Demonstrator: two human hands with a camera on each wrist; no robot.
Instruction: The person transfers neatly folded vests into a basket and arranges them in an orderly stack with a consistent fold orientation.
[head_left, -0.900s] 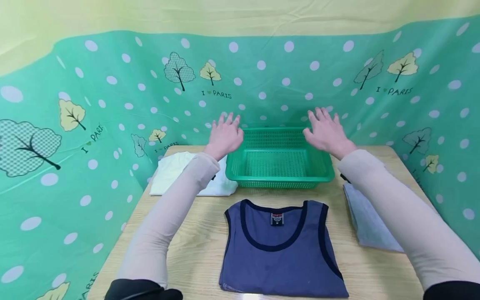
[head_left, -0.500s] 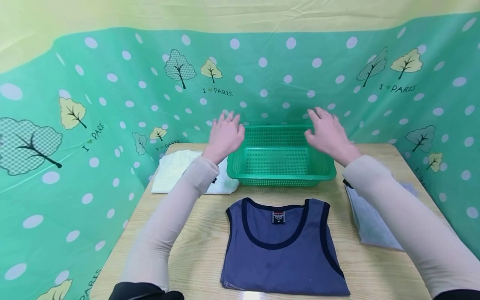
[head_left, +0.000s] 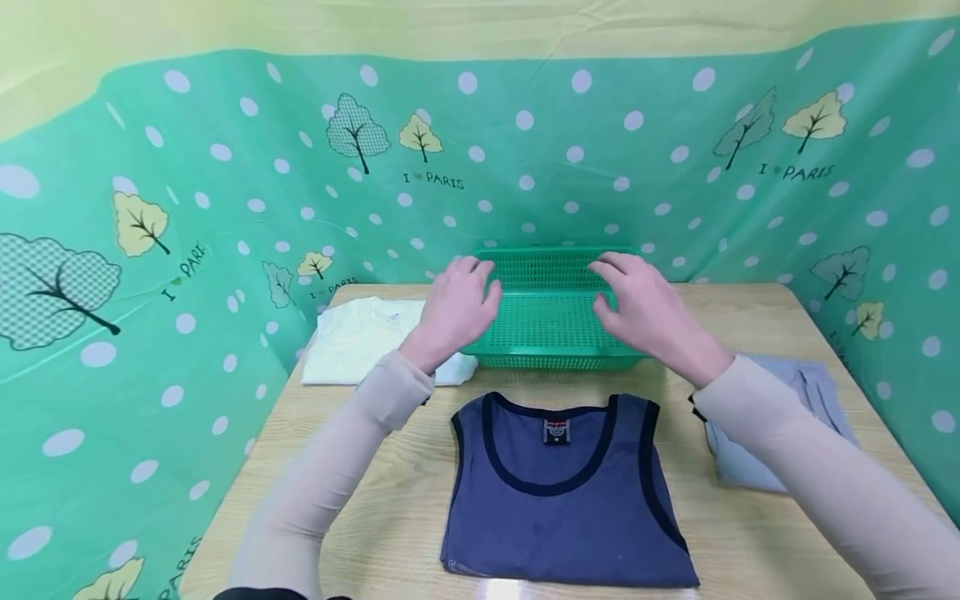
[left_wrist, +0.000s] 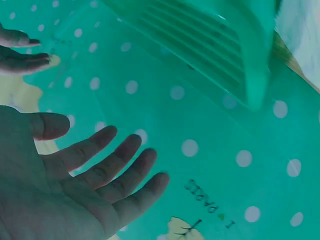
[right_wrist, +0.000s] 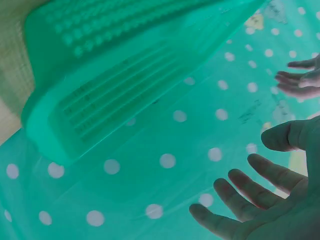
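My left hand (head_left: 459,308) hovers over the left end of a green plastic basket (head_left: 555,362), fingers relaxed and slightly bent. Over the basket's right end is my right hand (head_left: 645,308), its thumb apart from the fingers. Both hands hold nothing. In the left wrist view the left hand (left_wrist: 95,185) shows its palm and spread fingers, apart from the basket. The right wrist view shows the right hand (right_wrist: 265,200) likewise spread beside the basket (right_wrist: 45,125). A folded navy tank top (head_left: 555,533) with black trim lies in front of the basket, neckline towards it.
A folded white shirt (head_left: 352,342) lies at the table's back left, partly behind the left wrist. On the right, a folded grey garment (head_left: 817,392) is partly covered by the right sleeve. A green dotted curtain (head_left: 525,142) encloses the wooden table (head_left: 382,483) behind and at the sides.
Both hands have drawn back from the basket's far corners towards me and inward, to over its ends. Their fingers are more bent now. Basket and clothes stay in place.
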